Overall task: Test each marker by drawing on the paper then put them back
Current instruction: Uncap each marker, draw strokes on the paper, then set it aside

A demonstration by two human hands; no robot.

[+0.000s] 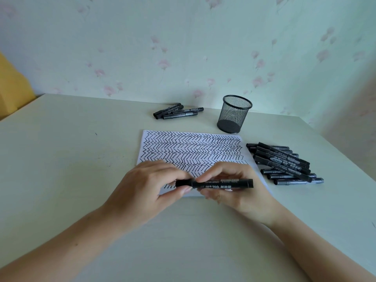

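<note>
A black marker [223, 183] lies level between both hands, above the near edge of the paper [191, 148]. My left hand [150, 190] pinches its capped left end. My right hand [234, 188] grips the barrel from behind. The white sheet is filled with rows of short black strokes. A pile of several black markers [284, 163] lies to the right of the paper. A smaller group of several markers [178, 111] lies at the back, left of the black mesh pen cup [234, 113], which stands upright with nothing visible inside.
The pale table [71, 159] meets a flowered wall at the back. A yellow object [12, 86] stands beyond the table's left edge. The table's right edge runs diagonally past the marker pile.
</note>
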